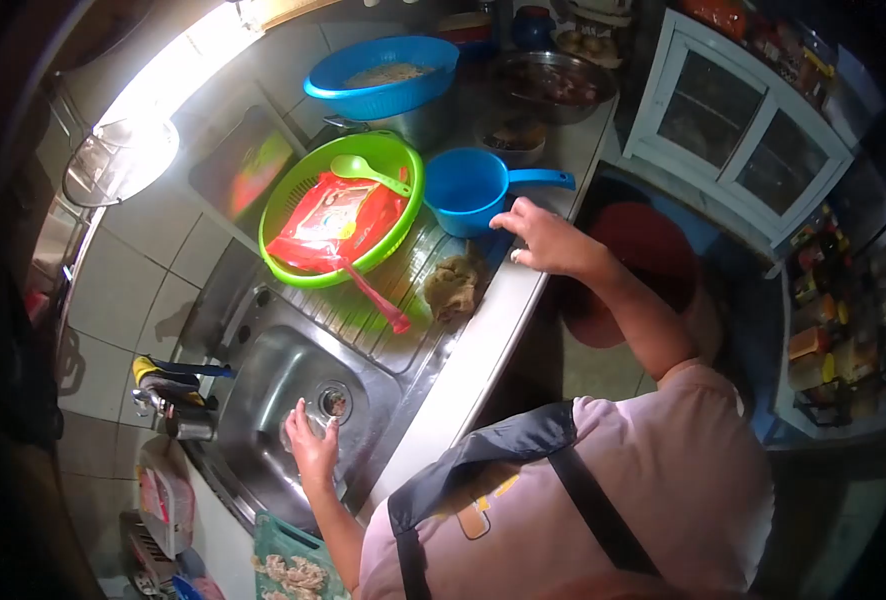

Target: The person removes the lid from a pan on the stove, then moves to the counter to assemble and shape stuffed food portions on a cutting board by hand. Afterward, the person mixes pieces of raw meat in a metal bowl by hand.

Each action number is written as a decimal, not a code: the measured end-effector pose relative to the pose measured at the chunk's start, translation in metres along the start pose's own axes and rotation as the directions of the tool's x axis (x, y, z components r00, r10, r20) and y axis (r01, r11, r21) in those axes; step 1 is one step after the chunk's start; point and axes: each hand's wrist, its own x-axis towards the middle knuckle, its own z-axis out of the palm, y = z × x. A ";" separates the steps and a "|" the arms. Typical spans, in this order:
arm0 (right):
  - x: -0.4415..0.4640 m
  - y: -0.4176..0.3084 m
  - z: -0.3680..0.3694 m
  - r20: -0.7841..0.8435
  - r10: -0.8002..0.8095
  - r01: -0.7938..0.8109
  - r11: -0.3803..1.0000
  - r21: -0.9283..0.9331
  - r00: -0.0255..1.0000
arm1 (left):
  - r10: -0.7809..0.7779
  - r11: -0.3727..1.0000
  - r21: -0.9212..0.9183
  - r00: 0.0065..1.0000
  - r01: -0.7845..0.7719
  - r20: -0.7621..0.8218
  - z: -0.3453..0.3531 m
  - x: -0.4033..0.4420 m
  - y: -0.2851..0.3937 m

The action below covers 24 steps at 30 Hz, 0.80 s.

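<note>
My left hand (313,445) hovers over the stainless steel sink (273,350), its fingers spread and holding nothing, close to the drain (335,402), where small bits of food lie. Beside the blue dipper (466,195) is my right hand (548,238), fingers apart and slightly bent, with pale bits on the fingertips. Whether it touches the dipper is unclear. A crumpled brownish cloth-like lump (455,286) lies on the ridged drainboard (363,325). The green basin (281,268) holds a red packet (338,215), and a light green spoon (368,173) rests on top.
A blue basket (338,103) with pale food stands at the back, near a metal bowl (553,85). Shredded pale food (293,575) sits on a green board (275,530). By the faucet is a yellow-black item (158,380). A red bucket (643,255) stands on the floor.
</note>
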 end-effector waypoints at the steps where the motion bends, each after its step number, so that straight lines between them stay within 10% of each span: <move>1: 0.001 0.001 -0.007 -0.008 0.010 -0.011 0.999 -0.048 1.000 | 0.030 0.999 0.019 0.999 -0.029 -0.025 0.003 -0.001 0.003; 6: -0.001 0.001 -0.010 -0.102 0.008 -0.026 0.984 -0.174 0.995 | 0.015 0.999 -0.032 1.000 -0.015 -0.016 0.012 0.004 -0.006; 9: -0.001 0.001 -0.003 0.122 -0.035 0.034 0.999 0.008 0.992 | -0.040 0.994 -0.103 0.999 0.037 -0.032 0.001 0.005 0.002; 24: 0.076 0.211 -0.101 -0.215 -0.031 0.042 0.998 0.045 0.976 | 0.004 0.944 -0.292 0.890 -0.154 -0.457 0.032 0.062 0.184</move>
